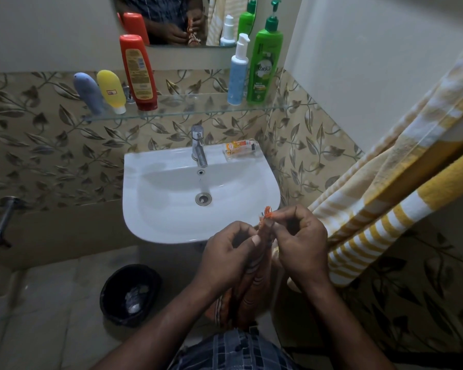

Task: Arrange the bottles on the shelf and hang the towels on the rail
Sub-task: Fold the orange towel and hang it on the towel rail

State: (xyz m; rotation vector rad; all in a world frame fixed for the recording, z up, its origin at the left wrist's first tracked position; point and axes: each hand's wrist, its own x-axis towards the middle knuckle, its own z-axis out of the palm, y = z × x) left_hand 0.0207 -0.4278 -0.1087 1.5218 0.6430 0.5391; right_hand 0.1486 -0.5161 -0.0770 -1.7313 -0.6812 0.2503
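**Item 1. Orange towel** (249,289), at 6 o'clock, in front of the sink. It hangs in a bunched length between the two hands, with its fringed top corner raised between them. It is held by the upper edge, probably so the corners can be found and the cloth spread before hanging.

**Item 2. Left hand** (225,252), at 6 o'clock. The fingers are curled in and the thumb presses the towel just below the top.

**Item 3. Right hand** (302,244), at 5 o'clock. The fingertips are closed in a pinch on the fringed corner, just beside the left hand.

**Item 4. Glass shelf** (187,113), at 12 o'clock, under the mirror (171,20).
- At 11 o'clock, grouped and standing cap-down: grey-blue tube (87,92), yellow tube (111,90) and red bottle (138,73).
- At 1 o'clock, upright, the tall ones at the wall end: pale blue pump bottle (238,73) and green pump bottle (265,68).
- The bottle part of the task looks done.

**Item 5. Yellow striped towel** (385,182), at 3 o'clock. It is draped along the right wall, seemingly over the rail, which I cannot clearly make out. The space for the orange towel is likely beside it.

**Item 6. Sundries.**
- Sink (145,209) at centre, with the tap (198,145).
- Small orange packet (241,149) on the sink's ledge.
- Black bin (130,295) at 7 o'clock.
- Metal wall fitting (4,220) at 9 o'clock.
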